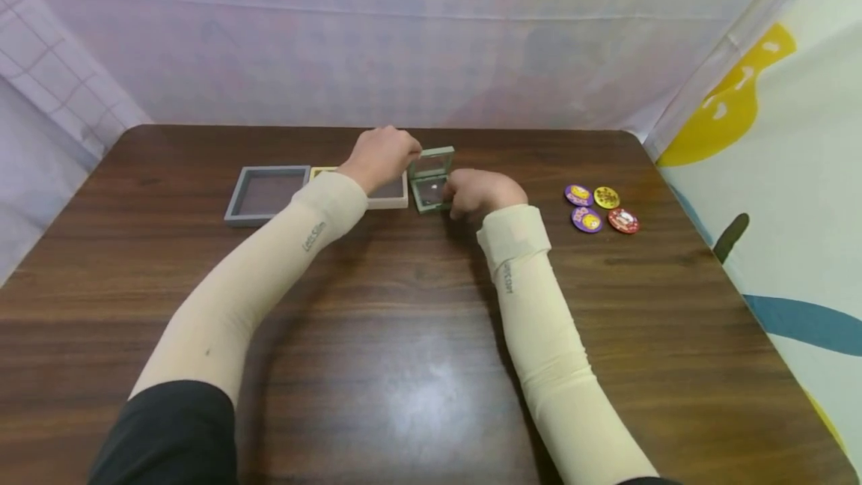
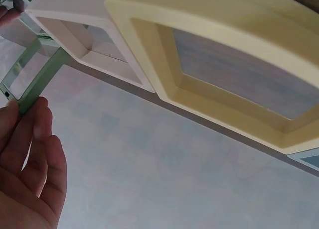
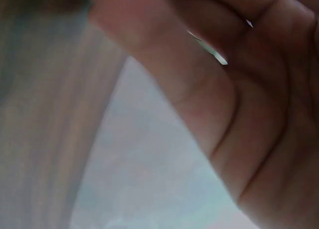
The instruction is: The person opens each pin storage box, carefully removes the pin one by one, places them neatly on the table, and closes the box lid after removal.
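A small pale-green hinged frame case sits on the table with its windowed lid raised at the back. My left hand pinches the free edge of that lid; the left wrist view shows the thumb and fingers at its corner. My right hand is at the right side of the case base, its bent fingers at the edge and covering part of it. Small pale specks show in the base. In the right wrist view, the palm and thumb fill much of the picture, and the case is mostly hidden.
Left of the case, in a row, stand a cream-pink frame, a yellow frame and a grey-blue frame. Several round badges, purple, yellow and red, lie at the right on the brown wooden table. A pale curtain hangs behind.
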Action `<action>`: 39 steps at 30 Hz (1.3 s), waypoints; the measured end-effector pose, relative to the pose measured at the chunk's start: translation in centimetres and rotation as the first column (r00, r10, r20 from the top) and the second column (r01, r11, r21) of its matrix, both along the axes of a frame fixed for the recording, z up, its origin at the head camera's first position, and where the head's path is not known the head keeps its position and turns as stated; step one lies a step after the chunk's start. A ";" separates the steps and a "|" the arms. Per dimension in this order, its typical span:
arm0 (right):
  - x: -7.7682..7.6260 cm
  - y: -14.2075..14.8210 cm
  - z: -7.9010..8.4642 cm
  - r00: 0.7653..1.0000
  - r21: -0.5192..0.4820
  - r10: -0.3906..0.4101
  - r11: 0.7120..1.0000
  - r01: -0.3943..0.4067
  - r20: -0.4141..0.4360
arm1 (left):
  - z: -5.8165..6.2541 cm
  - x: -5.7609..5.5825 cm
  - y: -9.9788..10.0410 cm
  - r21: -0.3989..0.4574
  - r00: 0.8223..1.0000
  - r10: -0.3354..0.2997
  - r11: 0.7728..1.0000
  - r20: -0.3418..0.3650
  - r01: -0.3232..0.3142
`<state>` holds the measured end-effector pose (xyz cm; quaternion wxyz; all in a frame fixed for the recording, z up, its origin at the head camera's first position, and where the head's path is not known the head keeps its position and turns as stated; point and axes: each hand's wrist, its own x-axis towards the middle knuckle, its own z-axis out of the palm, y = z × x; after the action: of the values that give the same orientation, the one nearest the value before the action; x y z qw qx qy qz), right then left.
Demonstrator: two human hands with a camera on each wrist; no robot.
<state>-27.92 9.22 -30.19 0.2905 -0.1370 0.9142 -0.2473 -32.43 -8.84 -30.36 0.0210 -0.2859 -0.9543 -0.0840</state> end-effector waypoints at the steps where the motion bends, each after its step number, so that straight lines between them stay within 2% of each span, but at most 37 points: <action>1: -0.1 -0.1 -0.1 1.000 0.010 0.005 1.000 -0.005 -0.015 | 0.0 0.0 -0.1 -0.002 1.000 0.001 1.000 -0.005 -0.001; 7: -0.5 -0.3 -0.6 0.999 0.050 0.006 0.999 -0.005 -0.037 | 0.0 0.3 0.0 -0.021 1.000 -0.008 1.000 0.006 0.008; 12: -0.6 -0.4 -0.6 0.999 0.067 0.023 0.998 -0.021 -0.030 | -0.3 0.6 0.4 -0.051 0.997 -0.074 0.996 0.015 0.074; 14: -0.7 -0.3 -0.5 0.997 0.084 0.053 0.995 -0.048 -0.052 | -0.4 0.8 0.6 -0.060 0.996 -0.086 0.994 0.017 0.087; 20: -0.9 0.8 -0.2 0.989 0.073 0.137 0.989 -0.132 -0.062 | -1.3 0.9 0.7 -0.064 0.997 -0.060 0.996 0.040 0.063; 26: -0.3 2.6 1.0 0.997 -0.047 0.052 0.997 -0.055 -0.062 | -1.7 1.1 1.0 -0.086 0.995 -0.015 0.996 0.101 0.024; 28: -0.1 2.8 1.3 0.997 -0.055 0.030 0.998 -0.034 -0.072 | -1.9 1.2 1.0 -0.097 0.995 -0.008 0.995 0.104 0.018; 39: -0.7 1.4 1.1 0.991 -0.032 0.068 0.997 -0.072 -0.116 | -1.6 1.2 0.9 -0.106 0.995 0.001 0.994 0.096 0.009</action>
<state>-28.63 10.65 -29.05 0.2434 -0.1883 0.9194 -0.2450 -31.21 -7.99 -31.98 -0.0403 -0.2840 -0.9568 -0.0470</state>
